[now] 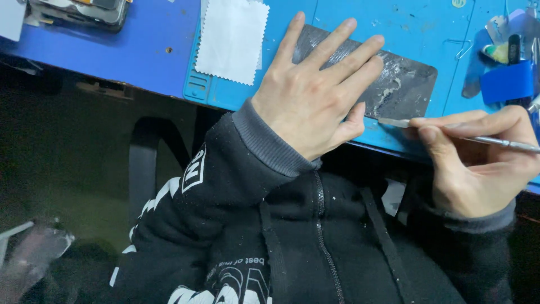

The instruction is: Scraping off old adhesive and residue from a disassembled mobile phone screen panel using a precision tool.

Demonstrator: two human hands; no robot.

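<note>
From my head camera: my left hand [312, 90] lies spread flat, fingers apart, pinning the dark rectangular glass panel smeared with grey residue [402, 84] to the blue desk mat [225, 93]. My right hand [478, 157] pinches a slim metal scraper [394, 121] at its near edge; I judge scraping is under way, needing a shallow, steady push

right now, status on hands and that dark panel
Left hand flat on dark panel, pinning it. Right hand grips scraper, blade at panel's near edge. White cloth apart.

Glossy smeared dark panel [405, 84], metal scraper [495, 141]
</note>
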